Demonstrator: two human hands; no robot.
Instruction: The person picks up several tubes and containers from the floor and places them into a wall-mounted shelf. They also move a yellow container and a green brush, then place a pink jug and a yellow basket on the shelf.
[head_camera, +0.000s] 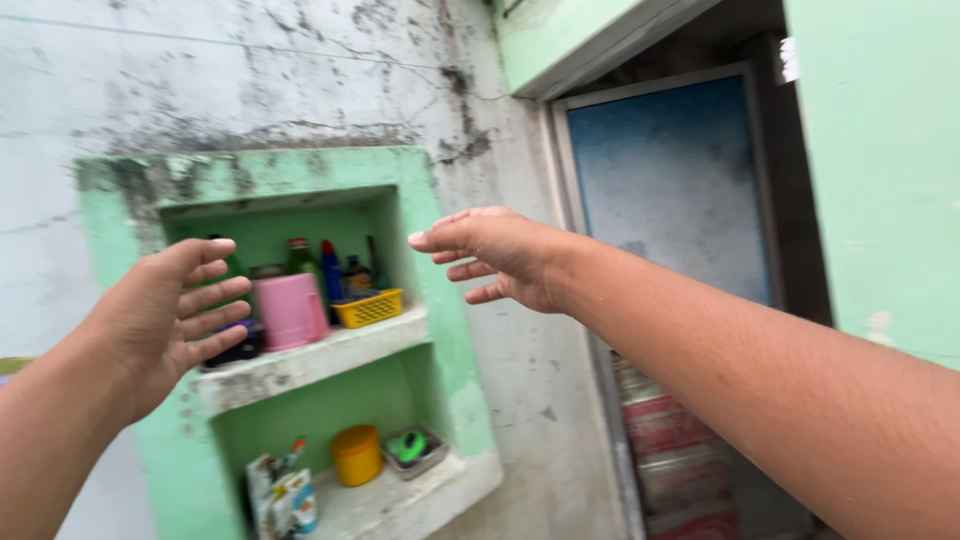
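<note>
Green-painted wall niche (440, 300) frames the scene: both hands reach toward its upper shelf (310, 365), grips released and holding nothing. Left hand (170, 315) spreads just before the pink mug (290, 310) on that shelf; right hand (500, 258) hovers right of the niche, beyond the yellow basket (368, 308).

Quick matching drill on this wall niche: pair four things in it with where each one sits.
1 pink mug
2 yellow basket
3 yellow jar
4 printed packets

A lower shelf, left front
B upper shelf, right end
C upper shelf, beside the left hand
D lower shelf, middle

Pairs: 1-C, 2-B, 3-D, 4-A
</note>
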